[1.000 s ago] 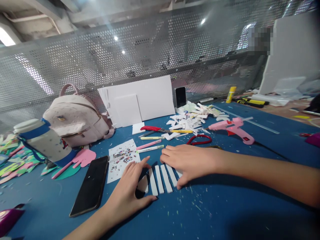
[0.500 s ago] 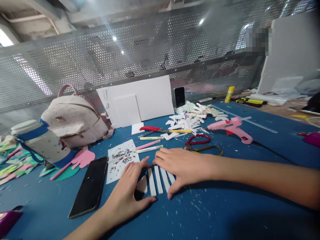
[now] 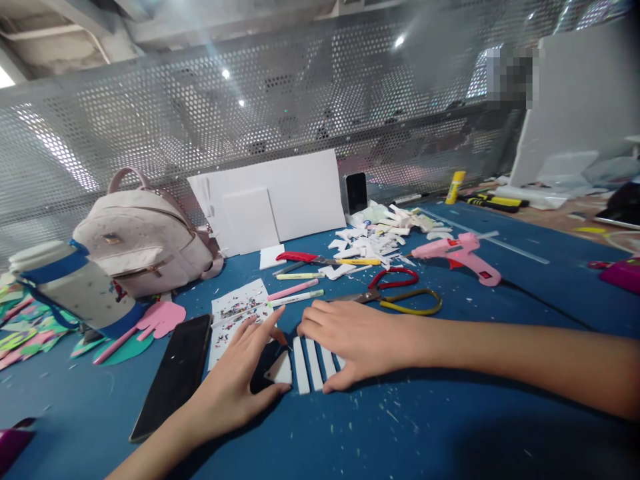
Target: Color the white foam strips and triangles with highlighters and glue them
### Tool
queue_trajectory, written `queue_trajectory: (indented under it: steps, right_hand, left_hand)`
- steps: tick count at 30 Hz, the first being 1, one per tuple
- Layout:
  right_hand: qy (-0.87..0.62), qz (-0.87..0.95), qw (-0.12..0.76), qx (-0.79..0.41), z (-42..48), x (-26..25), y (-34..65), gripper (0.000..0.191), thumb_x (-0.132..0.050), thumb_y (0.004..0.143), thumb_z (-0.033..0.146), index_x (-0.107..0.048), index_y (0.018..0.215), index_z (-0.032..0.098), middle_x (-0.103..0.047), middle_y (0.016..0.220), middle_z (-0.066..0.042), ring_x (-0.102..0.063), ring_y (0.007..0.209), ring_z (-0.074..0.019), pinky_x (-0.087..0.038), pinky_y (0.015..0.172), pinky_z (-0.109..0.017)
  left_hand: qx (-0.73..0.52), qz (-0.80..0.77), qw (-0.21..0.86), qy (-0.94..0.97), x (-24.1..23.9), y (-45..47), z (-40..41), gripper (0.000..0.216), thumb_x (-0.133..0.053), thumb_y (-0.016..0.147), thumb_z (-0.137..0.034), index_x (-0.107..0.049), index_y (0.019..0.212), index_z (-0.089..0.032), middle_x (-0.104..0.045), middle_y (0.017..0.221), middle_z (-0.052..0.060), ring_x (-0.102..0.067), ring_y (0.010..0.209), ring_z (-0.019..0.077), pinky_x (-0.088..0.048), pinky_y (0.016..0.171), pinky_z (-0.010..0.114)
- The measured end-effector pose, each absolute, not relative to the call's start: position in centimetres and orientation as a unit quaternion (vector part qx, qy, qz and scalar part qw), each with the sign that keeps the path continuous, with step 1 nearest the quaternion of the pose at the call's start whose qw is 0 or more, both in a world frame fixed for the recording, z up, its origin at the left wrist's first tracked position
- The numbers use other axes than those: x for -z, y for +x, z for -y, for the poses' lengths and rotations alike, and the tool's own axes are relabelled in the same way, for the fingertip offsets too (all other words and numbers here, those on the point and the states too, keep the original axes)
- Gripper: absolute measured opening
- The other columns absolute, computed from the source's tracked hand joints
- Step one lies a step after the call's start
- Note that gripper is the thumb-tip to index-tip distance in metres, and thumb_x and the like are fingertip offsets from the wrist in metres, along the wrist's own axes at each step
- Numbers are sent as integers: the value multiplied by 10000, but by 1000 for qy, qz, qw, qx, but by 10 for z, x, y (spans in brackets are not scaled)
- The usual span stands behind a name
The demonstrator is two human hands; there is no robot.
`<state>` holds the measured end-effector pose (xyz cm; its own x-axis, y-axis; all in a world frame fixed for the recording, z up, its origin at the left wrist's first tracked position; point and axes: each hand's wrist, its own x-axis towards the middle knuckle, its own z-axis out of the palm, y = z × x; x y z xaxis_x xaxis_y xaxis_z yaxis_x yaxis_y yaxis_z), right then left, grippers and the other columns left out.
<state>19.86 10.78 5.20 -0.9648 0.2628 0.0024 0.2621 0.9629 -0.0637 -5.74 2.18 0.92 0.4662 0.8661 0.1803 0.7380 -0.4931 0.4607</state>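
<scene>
Several narrow white foam strips (image 3: 307, 363) lie side by side on the blue table (image 3: 425, 427). My right hand (image 3: 360, 337) lies flat over their right end, fingers stretched out and pressing on them. My left hand (image 3: 235, 380) rests to their left, fingers spread, its thumb and fingers around a small white foam piece (image 3: 281, 371) on a dark patch. Neither hand grips anything.
A black phone (image 3: 173, 377) lies left of my left hand, beside a paper with confetti (image 3: 235, 310). Behind are pens (image 3: 295, 293), scissors (image 3: 400, 297), a pink glue gun (image 3: 460, 253), foam scraps (image 3: 375, 240), white boards (image 3: 280, 200), a backpack (image 3: 143, 240) and a bottle (image 3: 70, 287).
My right hand has slid left over the strips, pushing them closer together toward my left hand. The scissors behind it have come into full view.
</scene>
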Motion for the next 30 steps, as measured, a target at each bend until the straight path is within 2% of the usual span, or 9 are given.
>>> queue_trajectory:
  steps: [7,13,25,27,30]
  right_hand:
    - [-127,991,3,-29,-107,-54,199,651,-769,851,556,-597,1258,78,-632,1173,-158,-572,1060,-304,-473,842,-399]
    - [-163,986,1,-32,-112,-63,205,691,-796,804,589,-605,1222,73,-643,1149,-155,-584,1040,-312,-476,810,-405]
    - [-144,989,-25,-35,-111,-62,205,687,-802,800,589,-601,1227,90,-645,1152,-145,-588,1047,-300,-479,814,-391]
    - [-146,989,-9,-35,-113,-64,205,675,-790,812,591,-614,1228,90,-659,1147,-146,-599,1049,-300,-486,821,-390]
    - [-169,985,30,-24,-119,-71,208,628,-777,857,550,-629,1249,82,-672,1192,-173,-599,1118,-325,-494,862,-408]
  left_hand:
    - [-196,-476,160,842,-9,-55,-21,875,-594,981,-299,-9,1617,-438,-599,1245,21,-520,1299,295,-94,1236,703]
    - [-197,-477,159,842,-8,-55,-21,872,-594,981,-319,-6,1614,-437,-599,1244,17,-497,1328,305,-136,1227,701]
    - [-205,-478,141,843,-6,-56,-22,879,-628,969,-322,-49,1623,-414,-620,1254,23,-542,1294,285,-106,1250,686]
    - [-213,-478,128,842,-5,-58,-23,935,-688,941,-391,-53,1627,-408,-613,1305,39,-534,1319,303,-149,1250,675]
    - [-246,-493,87,830,-9,-65,-29,907,-671,952,-481,-77,1630,-378,-551,1414,91,-523,1330,318,-348,1185,604]
